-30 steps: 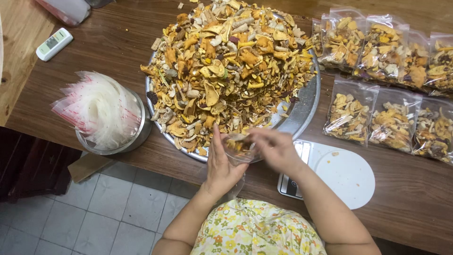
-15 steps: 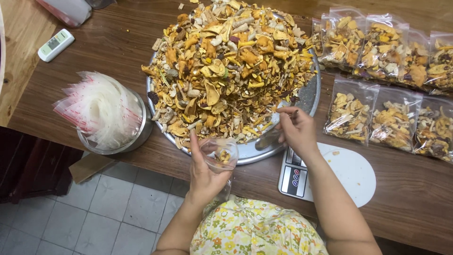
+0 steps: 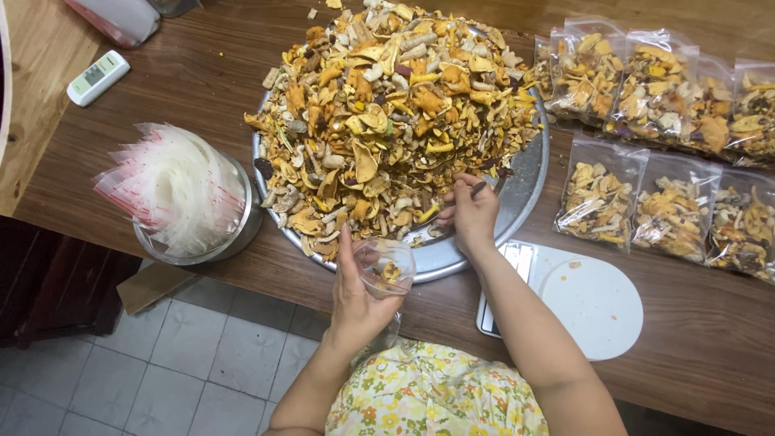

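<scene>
Reaching into the heaped dried mix (image 3: 395, 121) on the metal tray (image 3: 525, 194), the right hand (image 3: 471, 214) is now pinching a thin utensil, having left the bag. The left hand (image 3: 355, 299) is still gripping the small clear bag (image 3: 387, 266) open at the table (image 3: 202, 73) edge, few pieces inside, so filling is continuing.

There was one heap (image 3: 395, 113) of mixed dried pieces on one round metal tray (image 3: 529, 182). Seven filled bags (image 3: 597, 198) showed at the right, some cut off at the edge. One bowl (image 3: 234, 238) held a sheaf of empty bags (image 3: 173, 186). One scale (image 3: 589, 303) and one remote (image 3: 98, 77) lay on the table (image 3: 186, 73). One open bag (image 3: 387, 266) was in hand.
</scene>
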